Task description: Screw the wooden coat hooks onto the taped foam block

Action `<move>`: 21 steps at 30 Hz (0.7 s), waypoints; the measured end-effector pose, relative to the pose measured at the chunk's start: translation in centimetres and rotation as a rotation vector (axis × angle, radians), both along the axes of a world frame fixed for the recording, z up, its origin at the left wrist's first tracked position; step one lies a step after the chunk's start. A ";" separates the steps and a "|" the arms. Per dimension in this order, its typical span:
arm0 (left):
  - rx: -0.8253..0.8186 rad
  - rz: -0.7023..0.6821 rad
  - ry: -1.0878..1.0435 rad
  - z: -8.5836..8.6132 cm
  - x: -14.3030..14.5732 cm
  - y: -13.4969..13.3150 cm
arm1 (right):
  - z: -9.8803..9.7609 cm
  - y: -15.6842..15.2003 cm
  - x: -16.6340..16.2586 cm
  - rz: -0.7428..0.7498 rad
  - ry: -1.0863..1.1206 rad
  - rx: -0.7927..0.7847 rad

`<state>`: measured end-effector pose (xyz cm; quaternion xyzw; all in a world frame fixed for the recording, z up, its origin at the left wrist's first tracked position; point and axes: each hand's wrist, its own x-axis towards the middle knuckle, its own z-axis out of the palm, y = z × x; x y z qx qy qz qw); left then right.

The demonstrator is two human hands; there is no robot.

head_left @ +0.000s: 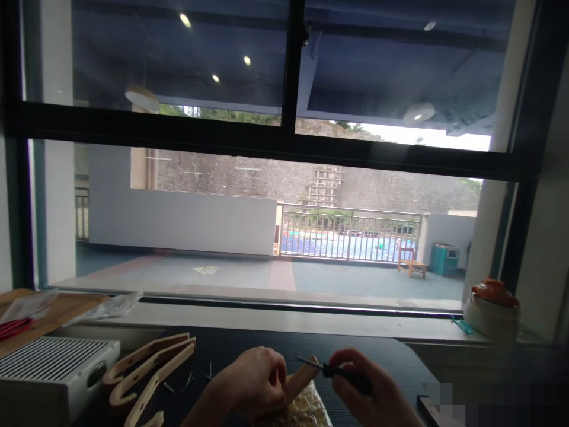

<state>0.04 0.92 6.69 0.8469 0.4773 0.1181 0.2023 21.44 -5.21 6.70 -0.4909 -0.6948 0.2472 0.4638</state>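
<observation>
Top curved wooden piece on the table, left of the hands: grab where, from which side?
I'd grip the curved wooden piece at its straight upper-right end, coming from the right. That end lies free on the dark table, near the left hand; its hooked end lies close to the white appliance.

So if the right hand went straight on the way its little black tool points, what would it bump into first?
Probably the light wooden strip held in the left hand: the right hand aims its thin black tool leftward at the strip's upper end. Depth is hard to judge.
</observation>
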 end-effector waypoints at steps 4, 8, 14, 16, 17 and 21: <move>-0.018 -0.053 -0.014 0.0 0.5 0.7 | 3.6 3.1 -1.1 0.093 -0.108 -0.005; -0.014 -0.061 -0.017 -0.5 0.7 1.0 | 4.6 4.5 -1.7 0.108 -0.129 0.017; -0.017 -0.045 -0.009 -0.4 0.9 0.9 | 4.3 4.6 -1.1 0.105 -0.183 0.038; -0.020 -0.040 -0.005 -0.3 1.0 0.9 | 4.3 4.8 -0.8 0.100 -0.188 0.029; -0.022 -0.035 -0.005 -0.2 1.0 0.9 | 4.2 4.9 -0.7 0.094 -0.186 0.025; -0.058 -0.035 -0.001 -0.4 0.9 1.0 | 3.8 5.4 -0.2 0.059 -0.190 0.029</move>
